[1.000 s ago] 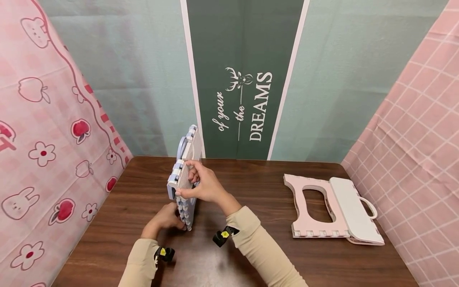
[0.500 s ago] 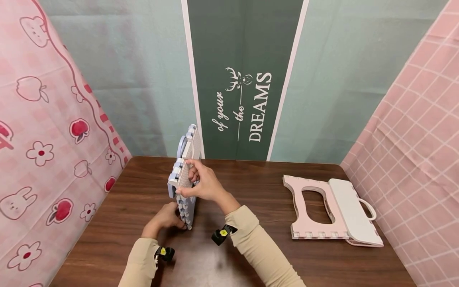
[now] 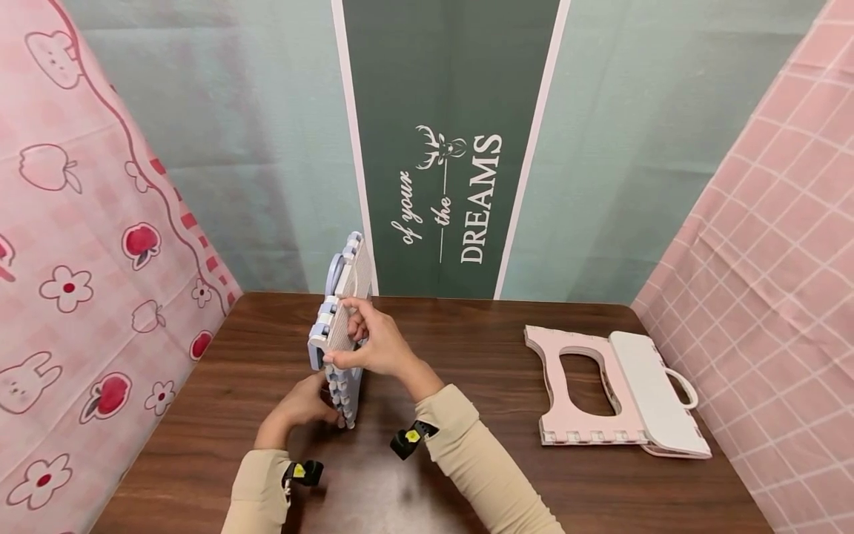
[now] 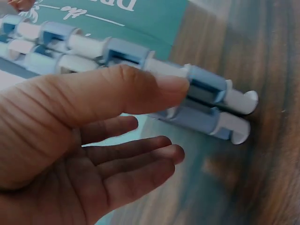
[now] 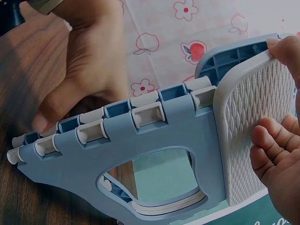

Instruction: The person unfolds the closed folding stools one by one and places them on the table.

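While right fingers (image 3: 363,306) grip the blue stool (image 5: 207,140), left fingers (image 4: 138,183) seemingly touch it.

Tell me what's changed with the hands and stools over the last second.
Nothing visibly changed beyond a slight drift of the head view, putting everything a touch further left in the picture. Nothing was grasped or let go: the right hand still grips the blue and white stool, the left hand still touches its lower end, and the pink and white stool lies where it was.
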Demonstrator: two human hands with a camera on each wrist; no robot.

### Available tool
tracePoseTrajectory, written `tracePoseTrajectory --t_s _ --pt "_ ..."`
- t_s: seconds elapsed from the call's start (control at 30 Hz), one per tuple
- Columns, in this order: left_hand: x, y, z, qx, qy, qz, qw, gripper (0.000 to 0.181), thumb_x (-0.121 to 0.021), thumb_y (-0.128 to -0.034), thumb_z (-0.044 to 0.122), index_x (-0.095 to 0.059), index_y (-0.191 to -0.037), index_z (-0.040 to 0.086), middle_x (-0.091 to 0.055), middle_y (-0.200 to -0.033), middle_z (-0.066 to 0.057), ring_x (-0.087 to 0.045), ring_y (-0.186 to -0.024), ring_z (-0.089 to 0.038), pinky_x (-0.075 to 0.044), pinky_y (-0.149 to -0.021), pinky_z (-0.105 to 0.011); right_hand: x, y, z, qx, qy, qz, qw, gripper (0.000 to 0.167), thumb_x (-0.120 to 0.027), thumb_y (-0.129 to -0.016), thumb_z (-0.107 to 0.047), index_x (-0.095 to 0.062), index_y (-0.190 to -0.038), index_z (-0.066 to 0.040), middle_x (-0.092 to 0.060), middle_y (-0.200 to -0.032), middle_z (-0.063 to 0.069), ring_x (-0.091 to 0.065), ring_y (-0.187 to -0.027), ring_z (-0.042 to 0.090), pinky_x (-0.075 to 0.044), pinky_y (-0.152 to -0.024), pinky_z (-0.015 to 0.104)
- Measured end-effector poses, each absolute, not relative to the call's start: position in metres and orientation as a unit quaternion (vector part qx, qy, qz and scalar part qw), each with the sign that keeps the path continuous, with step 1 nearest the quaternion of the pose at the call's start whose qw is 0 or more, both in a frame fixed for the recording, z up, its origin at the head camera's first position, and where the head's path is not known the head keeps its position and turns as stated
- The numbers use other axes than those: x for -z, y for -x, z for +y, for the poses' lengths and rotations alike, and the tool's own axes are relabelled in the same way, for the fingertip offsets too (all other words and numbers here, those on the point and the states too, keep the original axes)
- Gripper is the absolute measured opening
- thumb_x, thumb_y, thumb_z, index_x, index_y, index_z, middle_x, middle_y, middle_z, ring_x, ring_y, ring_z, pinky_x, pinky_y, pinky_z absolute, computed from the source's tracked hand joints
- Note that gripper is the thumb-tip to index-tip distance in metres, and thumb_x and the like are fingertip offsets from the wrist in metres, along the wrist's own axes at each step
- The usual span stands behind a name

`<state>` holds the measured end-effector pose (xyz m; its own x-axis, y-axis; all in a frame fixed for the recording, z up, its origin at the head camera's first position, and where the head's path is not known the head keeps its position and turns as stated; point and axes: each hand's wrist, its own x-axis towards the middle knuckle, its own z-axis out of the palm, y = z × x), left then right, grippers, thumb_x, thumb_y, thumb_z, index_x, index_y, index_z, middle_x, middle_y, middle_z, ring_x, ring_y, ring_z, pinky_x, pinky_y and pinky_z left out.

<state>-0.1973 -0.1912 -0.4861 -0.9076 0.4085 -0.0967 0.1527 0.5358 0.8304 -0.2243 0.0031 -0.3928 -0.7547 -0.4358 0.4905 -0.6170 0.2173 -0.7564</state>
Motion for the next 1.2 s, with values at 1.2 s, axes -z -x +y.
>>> tracePoseTrajectory --t_s 1.2 --pt "0.4838 0.1982 -0.1980 -0.567 -0.177 0.794 0.129 0.038 -0.074 -0.0720 -0.005 -0.059 -0.107 -0.011 -0.064 -0.096 -0.014 -0.059 -0.097 -0.024 -0.047 -0.083 -0.033 0.3951 0.2176 0.0022 -0.519 -0.336 -0.782 0.079 0.078 -0.082 -0.069 -0.020 -0.043 -0.135 -0.005 -0.053 -0.085 0.006 -0.052 -0.076 0.014 -0.047 -0.071 0.026"
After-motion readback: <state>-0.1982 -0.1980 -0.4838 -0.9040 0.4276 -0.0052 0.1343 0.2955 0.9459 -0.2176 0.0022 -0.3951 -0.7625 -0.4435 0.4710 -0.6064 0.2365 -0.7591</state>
